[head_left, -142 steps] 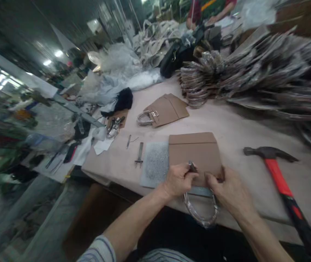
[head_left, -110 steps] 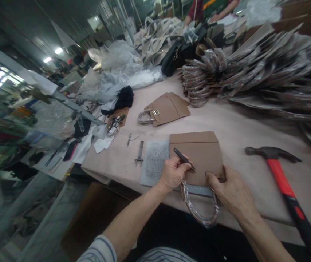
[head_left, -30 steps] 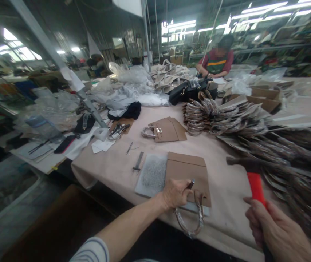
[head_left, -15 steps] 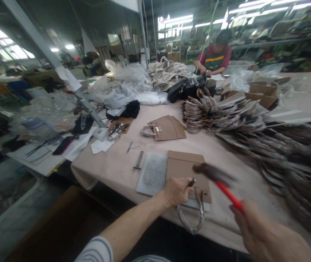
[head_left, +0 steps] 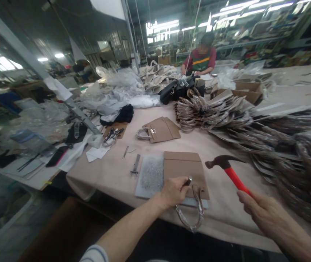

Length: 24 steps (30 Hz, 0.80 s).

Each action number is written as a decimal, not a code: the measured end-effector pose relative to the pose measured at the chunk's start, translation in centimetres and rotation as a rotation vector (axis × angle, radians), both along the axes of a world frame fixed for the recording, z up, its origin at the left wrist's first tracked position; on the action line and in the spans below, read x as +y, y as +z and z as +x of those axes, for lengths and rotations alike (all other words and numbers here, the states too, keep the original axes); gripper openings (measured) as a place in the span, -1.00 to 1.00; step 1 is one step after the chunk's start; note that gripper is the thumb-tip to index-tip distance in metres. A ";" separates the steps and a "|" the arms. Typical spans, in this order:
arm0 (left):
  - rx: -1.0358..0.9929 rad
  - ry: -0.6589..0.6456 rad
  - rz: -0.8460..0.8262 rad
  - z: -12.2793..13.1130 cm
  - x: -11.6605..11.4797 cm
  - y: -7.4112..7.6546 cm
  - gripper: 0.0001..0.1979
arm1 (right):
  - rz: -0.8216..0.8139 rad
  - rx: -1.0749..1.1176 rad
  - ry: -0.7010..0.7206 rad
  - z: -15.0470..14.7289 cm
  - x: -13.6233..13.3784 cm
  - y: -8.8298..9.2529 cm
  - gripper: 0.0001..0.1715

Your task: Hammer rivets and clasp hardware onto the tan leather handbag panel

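My left hand (head_left: 174, 191) is closed around a short metal punch (head_left: 189, 180), pressed upright against a tan bag panel (head_left: 184, 165). A plastic-wrapped handle (head_left: 198, 214) is fixed to that panel and hangs past the table's near edge. Under the panel lies a pale, scuffed slab (head_left: 151, 176), whose left part shows. To the right, my right hand (head_left: 259, 209) grips a claw hammer (head_left: 233, 174) by its red handle, the dark head raised beside the panel and apart from the punch. The punch's lower end is hidden by my fingers.
Farther back lie more tan panels (head_left: 165, 130) with a wrapped handle. Stacked handled panels (head_left: 226, 112) fill the right side. Left of the slab is a metal divider-like tool (head_left: 135, 166). A slanting metal post (head_left: 62, 94) crosses the left. Across the table, a person (head_left: 200, 60) works.
The hammer, blurred and close to the punch before, is now farther right and sharp. My left hand keeps the punch at the same spot on the panel. The view has shifted slightly.
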<state>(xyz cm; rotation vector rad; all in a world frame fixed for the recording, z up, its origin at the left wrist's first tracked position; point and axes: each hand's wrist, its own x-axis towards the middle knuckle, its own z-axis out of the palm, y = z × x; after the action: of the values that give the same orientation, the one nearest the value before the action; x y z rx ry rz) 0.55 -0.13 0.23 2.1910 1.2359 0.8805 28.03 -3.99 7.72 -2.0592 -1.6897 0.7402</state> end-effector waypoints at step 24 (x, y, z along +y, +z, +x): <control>-0.136 0.667 -0.492 -10.7 7.1 4.7 -0.66 | 0.076 -0.248 0.144 -9.6 1.4 -8.2 -0.21</control>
<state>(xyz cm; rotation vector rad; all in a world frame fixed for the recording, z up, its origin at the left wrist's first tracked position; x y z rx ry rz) -10.18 6.94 4.93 1.3216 1.9110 0.8218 18.41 -2.60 -0.52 -2.0633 -1.9851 0.4683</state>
